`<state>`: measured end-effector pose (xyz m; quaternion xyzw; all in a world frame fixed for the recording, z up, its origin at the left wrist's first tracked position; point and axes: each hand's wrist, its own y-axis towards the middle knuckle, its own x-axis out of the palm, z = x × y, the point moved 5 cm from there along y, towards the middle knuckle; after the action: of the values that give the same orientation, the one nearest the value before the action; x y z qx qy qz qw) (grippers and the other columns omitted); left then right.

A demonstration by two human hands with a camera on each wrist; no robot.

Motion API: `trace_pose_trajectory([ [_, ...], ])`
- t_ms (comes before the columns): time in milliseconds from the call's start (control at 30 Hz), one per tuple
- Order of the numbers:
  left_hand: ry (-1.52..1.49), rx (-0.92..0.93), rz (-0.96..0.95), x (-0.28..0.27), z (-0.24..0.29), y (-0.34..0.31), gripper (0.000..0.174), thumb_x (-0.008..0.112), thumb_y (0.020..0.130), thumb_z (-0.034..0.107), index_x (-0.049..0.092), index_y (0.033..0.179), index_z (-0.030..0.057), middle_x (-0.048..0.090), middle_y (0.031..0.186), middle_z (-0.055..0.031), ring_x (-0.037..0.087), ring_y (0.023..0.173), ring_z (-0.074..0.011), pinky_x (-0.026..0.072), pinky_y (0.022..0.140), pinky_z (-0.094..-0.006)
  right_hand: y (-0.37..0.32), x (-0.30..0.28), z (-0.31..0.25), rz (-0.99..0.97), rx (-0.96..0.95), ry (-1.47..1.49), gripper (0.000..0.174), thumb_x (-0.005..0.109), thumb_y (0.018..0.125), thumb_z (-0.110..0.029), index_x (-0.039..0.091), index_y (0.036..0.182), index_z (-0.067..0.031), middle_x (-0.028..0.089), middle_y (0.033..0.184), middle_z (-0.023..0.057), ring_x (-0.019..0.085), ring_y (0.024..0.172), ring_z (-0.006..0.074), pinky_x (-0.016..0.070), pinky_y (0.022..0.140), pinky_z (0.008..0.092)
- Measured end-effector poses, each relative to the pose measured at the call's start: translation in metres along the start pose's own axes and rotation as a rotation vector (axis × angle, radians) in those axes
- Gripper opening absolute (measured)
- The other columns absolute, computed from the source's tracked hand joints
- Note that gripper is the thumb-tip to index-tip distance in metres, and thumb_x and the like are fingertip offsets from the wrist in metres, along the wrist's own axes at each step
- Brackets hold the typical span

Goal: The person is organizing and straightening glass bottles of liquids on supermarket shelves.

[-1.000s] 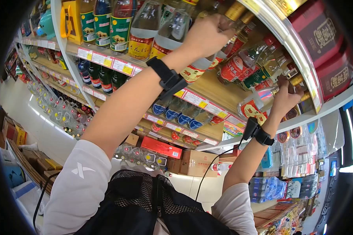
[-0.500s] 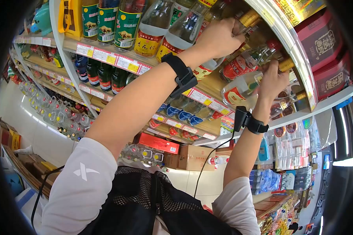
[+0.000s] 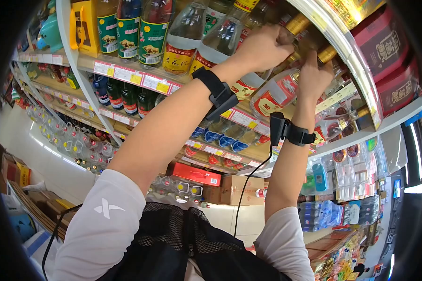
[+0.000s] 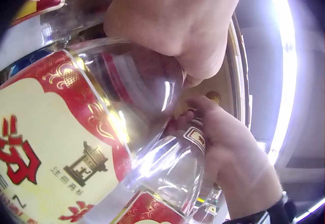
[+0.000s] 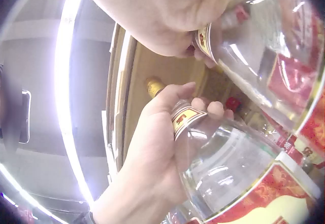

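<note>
My left hand (image 3: 267, 47) grips the neck of a clear glass bottle (image 4: 56, 138) with a gold cap and a red and cream label. In the head view, its cap (image 3: 297, 22) shows past the knuckles. Just to the right, my right hand (image 3: 315, 77) holds a matching bottle (image 3: 269, 100) by the neck, below its gold cap (image 3: 327, 54). This second bottle leans, its base toward the shelf's front edge. Both wrist views show the bottles side by side, each neck wrapped by fingers; in the right wrist view the left hand's fingertips (image 5: 216, 107) show.
Large clear bottles with yellow labels (image 3: 178, 54) and green-labelled bottles (image 3: 153, 35) line the shelf to the left. Price tags run along its edge (image 3: 140, 79). A curved white shelf rim (image 3: 356, 51) arches close over the right hand. Dark red boxes (image 3: 384, 47) stand beyond it.
My right hand has carried its bottle leftward along the shelf, beside the left hand's bottle. My left hand keeps its grip on the bottle neck and has shifted slightly right in view.
</note>
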<state>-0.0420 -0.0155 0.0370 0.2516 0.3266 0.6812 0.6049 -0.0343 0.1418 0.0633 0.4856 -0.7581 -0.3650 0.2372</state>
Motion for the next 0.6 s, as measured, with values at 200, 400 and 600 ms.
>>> trace_pose_trajectory([
  [200,0.011,-0.001,-0.025,0.003,-0.005,0.004,0.026,0.066,0.082,0.017,0.061,0.094,-0.0062,0.066,0.071,-0.0094,0.065,0.060,-0.0151,0.0514,0.060,-0.0294,-0.005,0.004,-0.015,0.055,-0.113,-0.222,0.020,0.064,0.083,-0.013,0.062,0.083,0.0073,0.067,0.072,0.0189,0.063,0.061,0.0249,0.0491,0.062,0.0366],
  [400,0.018,-0.031,-0.017,0.002,-0.008,0.005,0.033,0.068,0.079,0.022,0.062,0.096,-0.0065,0.069,0.079,-0.0166,0.068,0.064,-0.0218,0.0533,0.066,-0.0333,-0.008,0.006,-0.016,0.117,-0.179,-0.242,0.031,0.072,0.083,-0.020,0.061,0.086,0.0081,0.068,0.075,0.0222,0.068,0.070,0.0337,0.0520,0.068,0.0417],
  [600,-0.123,-0.067,-0.070,0.003,0.000,0.001,0.022,0.066,0.085,0.015,0.060,0.091,-0.0050,0.066,0.075,-0.0089,0.064,0.064,-0.0134,0.0491,0.060,-0.0280,-0.018,0.007,-0.016,0.032,0.003,-0.196,0.031,0.071,0.084,-0.021,0.060,0.096,0.0051,0.068,0.075,0.0176,0.066,0.067,0.0267,0.0511,0.066,0.0372],
])
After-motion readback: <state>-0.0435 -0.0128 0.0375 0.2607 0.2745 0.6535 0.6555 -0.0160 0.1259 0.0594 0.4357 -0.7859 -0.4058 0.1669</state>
